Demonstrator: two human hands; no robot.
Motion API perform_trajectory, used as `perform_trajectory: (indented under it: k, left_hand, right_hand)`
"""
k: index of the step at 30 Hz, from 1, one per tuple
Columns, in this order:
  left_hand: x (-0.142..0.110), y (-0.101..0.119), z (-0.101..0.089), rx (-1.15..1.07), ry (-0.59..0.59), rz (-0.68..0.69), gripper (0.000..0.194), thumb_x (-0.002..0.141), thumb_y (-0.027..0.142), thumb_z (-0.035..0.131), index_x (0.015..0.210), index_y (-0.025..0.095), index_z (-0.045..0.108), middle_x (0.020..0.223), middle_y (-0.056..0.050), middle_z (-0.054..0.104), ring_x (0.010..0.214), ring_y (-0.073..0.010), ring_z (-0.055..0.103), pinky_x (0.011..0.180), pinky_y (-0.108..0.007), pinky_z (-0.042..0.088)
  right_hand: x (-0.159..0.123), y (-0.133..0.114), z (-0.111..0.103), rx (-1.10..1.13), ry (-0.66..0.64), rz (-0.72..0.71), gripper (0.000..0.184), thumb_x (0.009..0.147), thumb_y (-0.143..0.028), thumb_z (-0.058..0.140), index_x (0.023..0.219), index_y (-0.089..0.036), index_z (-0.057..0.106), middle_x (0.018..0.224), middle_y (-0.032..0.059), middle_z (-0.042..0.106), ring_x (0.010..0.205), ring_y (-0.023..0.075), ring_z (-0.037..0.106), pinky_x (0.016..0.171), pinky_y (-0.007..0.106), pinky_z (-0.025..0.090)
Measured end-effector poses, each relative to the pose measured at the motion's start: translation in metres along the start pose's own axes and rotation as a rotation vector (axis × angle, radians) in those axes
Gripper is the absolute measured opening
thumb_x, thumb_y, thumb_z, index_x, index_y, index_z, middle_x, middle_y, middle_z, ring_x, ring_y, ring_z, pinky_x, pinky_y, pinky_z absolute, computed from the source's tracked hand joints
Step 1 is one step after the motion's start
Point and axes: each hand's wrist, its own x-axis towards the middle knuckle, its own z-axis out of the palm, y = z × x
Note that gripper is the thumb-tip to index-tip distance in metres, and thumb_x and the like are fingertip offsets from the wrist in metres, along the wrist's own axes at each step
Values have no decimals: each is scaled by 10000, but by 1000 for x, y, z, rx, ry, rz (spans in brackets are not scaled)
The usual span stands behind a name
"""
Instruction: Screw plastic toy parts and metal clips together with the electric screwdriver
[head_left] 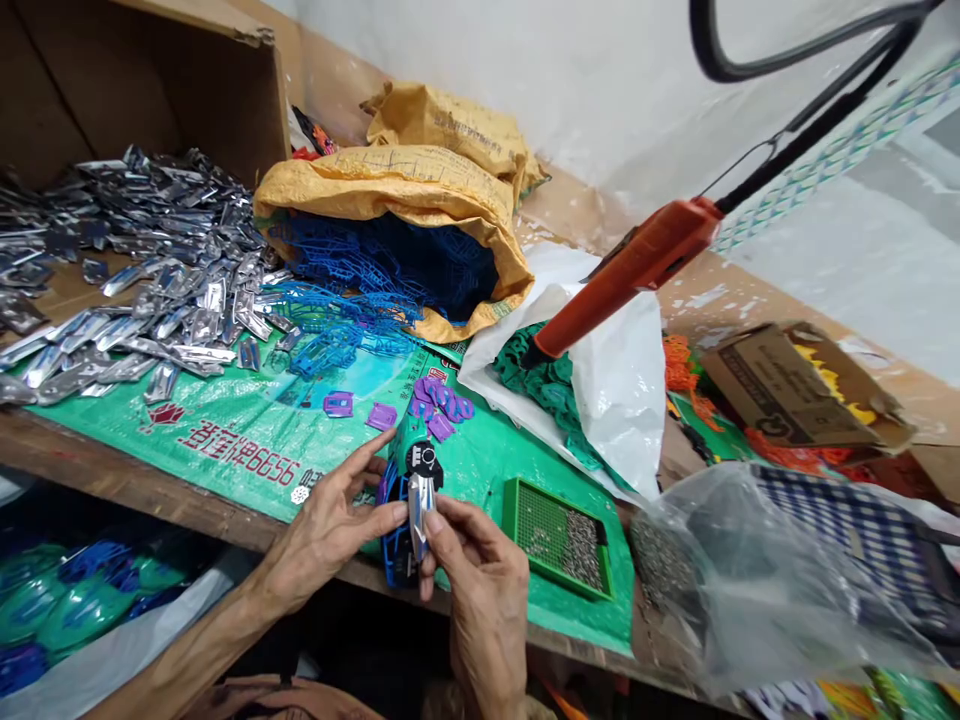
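- Glossy, elongated silver piece lies against blue-and-black plastic body, at the wooden counter's edge
- Long axis runs away from the person, black end farthest
- Left hand: grip around body
- Right hand: grip pinches silver piece

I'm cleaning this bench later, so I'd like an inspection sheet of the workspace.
Surface: green sheet over wooden bench
Work: blue-and-black piece, silver part against it
Loose parts: silver pile, purple pieces, green tray of metal bits
Clutter: yellow sack spilling blue frames, white bag, clear bag
Hands: right hand pinches silver part; left hand beside it, grip partly hidden
Cables: black cable at orange tool
Surroundings: white wall, scuffed
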Motion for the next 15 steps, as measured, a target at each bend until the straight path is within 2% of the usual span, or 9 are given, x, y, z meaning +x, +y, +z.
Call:
perform_trajectory:
  k: [3, 8, 13, 15]
  left_hand:
    - [0, -2, -1, -5, -12, 18, 888, 795, 444, 814, 1566, 288, 402, 1239, -70, 623, 1196, -266, 577, 929, -320, 541]
    - [-2, 1, 3, -11, -46, 17, 902, 777, 378, 822, 1569, 280, 400, 1287, -83, 603, 1214, -273, 565, 933, -328, 570]
    - [-3, -3, 9, 67, 42, -18, 851, 730, 399, 813, 1509, 275, 494, 1347, -88, 509, 1213, -283, 556, 895, -340, 600]
    - [-3, -2, 12, 58, 40, -38, 850, 719, 396, 812, 1500, 272, 501, 1402, -89, 461, 1194, -274, 577, 899, -346, 603]
  right_hand:
    - [-1, -3, -3, -24, 14, 8, 437, 723, -453, 868, 1036, -164, 772, 688, 6, 646, 512, 103, 560, 389, 189, 473]
    - [-3, -7, -3, -69, 34, 5, 407, 716, -471, 866, 960, -156, 785, 599, -10, 598, 499, 105, 546, 385, 183, 476]
    - [-1, -5, 0, -102, 92, -73, 361, 713, -451, 864, 949, -184, 813, 662, 6, 626, 476, 108, 560, 374, 202, 492]
    - [0, -4, 0, -105, 94, -111, 312, 709, -425, 866, 926, -205, 824, 717, 11, 637, 465, 99, 562, 362, 199, 485]
